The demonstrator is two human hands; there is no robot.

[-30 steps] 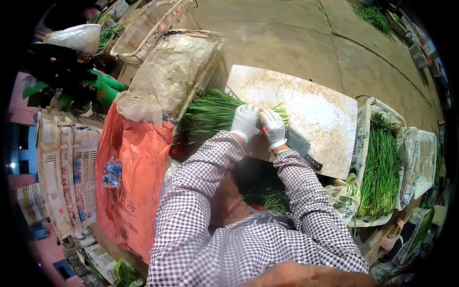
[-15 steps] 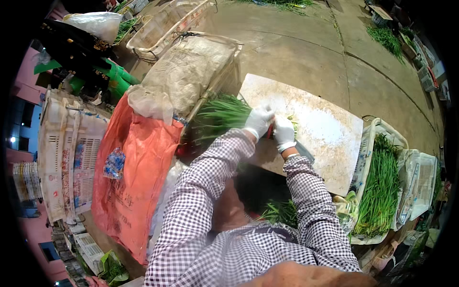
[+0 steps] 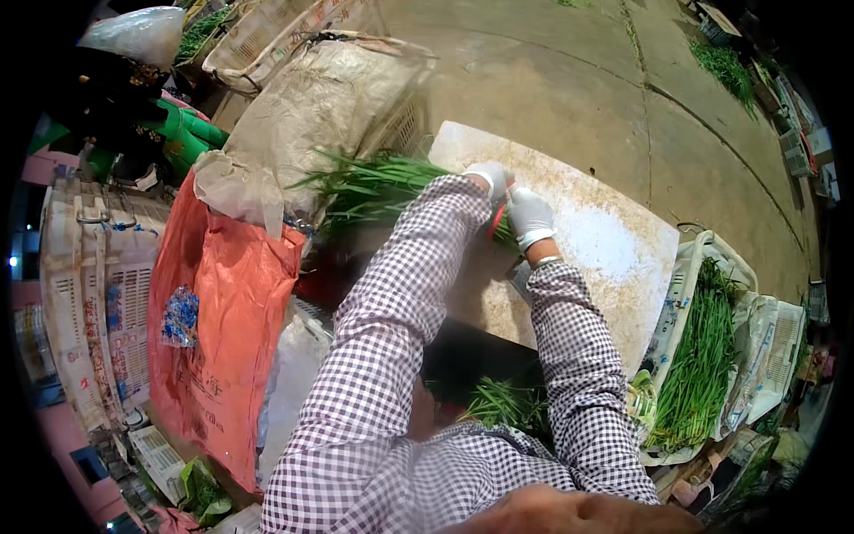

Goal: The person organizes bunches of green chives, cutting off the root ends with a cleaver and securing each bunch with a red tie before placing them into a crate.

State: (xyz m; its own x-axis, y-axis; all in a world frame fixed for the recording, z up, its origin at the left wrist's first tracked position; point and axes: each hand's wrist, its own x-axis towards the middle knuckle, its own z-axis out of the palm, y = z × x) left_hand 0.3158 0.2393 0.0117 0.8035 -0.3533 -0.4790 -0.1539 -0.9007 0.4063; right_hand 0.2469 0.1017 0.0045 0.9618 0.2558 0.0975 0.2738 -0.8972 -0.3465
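A bunch of green chives (image 3: 378,187) lies across the near left part of a worn white board (image 3: 614,240), its leaf tips spreading to the left. My left hand (image 3: 489,178), in a white glove, is closed at the bunch; my sleeve hides part of it. My right hand (image 3: 531,214), gloved too, is closed beside it on a red band (image 3: 497,222) that loops by the stalks. Part of the band shows between the two hands. Under my right wrist a dark, flat-edged thing (image 3: 519,278) shows; its kind is unclear.
To the right, a white crate (image 3: 680,307) holds long chives. A red sack (image 3: 236,329) and a crate covered with a pale sack (image 3: 311,107) stand left. More greens (image 3: 507,405) lie close to my body. White crates (image 3: 107,303) are stacked far left.
Both hands have shifted slightly away from me, and the red band shows as a wider loop. The bunch lies further over to the left. The whole view has shifted a little.
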